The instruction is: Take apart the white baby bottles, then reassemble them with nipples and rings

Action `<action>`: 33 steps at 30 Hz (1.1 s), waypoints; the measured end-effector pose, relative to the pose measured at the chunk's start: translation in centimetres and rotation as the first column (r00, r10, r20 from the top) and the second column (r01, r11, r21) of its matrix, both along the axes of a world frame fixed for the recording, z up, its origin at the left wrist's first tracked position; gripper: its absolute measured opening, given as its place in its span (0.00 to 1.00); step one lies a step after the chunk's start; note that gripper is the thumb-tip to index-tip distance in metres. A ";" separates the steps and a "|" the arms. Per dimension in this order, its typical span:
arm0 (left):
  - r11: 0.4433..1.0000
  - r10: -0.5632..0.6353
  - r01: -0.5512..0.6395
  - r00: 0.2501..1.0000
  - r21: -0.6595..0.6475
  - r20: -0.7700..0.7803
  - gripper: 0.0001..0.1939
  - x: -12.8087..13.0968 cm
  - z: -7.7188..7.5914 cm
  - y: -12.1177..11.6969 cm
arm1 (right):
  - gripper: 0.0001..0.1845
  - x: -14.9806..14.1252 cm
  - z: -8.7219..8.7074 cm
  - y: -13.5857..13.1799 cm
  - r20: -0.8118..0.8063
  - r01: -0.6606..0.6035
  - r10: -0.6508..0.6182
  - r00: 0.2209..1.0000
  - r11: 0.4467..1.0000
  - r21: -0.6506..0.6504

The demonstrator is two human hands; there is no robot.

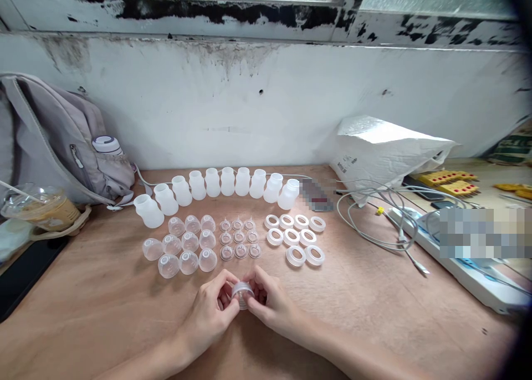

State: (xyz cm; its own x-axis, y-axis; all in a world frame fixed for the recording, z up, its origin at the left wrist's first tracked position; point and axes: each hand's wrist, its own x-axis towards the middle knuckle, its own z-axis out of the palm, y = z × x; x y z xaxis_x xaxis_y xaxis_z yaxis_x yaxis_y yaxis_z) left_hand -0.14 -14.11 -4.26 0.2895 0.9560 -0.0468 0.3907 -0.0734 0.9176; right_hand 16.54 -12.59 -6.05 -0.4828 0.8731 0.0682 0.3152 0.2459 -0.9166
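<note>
Between the fingertips of my left hand (214, 302) and my right hand (270, 299) is a translucent screw ring (243, 289), held low over the table. Both hands pinch it from opposite sides. Something clear shows inside it, but fingers partly hide it and I cannot make out its shape. Just beyond my hands, several clear silicone teats (240, 251) lie in rows. Left of them stand several clear dome caps (188, 262). On the right lie several white screw rings (295, 256). Several frosted baby bottles (227, 181) without tops form an arc behind.
A backpack (58, 136), an iced drink cup (41, 208) and a black phone (29, 275) are at the left. Toward the right are a white bag (382, 147), looped cables (353, 225) and a power strip (469, 275). A wall closes off the table's back.
</note>
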 end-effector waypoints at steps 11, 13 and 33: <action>1.000 0.011 -0.010 0.997 0.014 -0.074 0.03 0.2 0.0 -0.1 | 0.06 -0.1 -0.1 -0.1 0.010 -0.002 0.002 1.000 1.000 0.008; 1.000 0.007 -0.006 0.997 0.012 -0.080 0.03 0.2 0.0 -0.1 | 0.06 -0.2 0.0 -0.1 -0.001 -0.013 0.013 1.000 1.000 -0.005; 0.990 -0.019 0.030 0.997 0.136 -0.081 0.03 0.2 0.0 -0.1 | 0.03 -0.2 0.3 0.2 -0.036 0.027 -0.025 0.999 0.998 0.061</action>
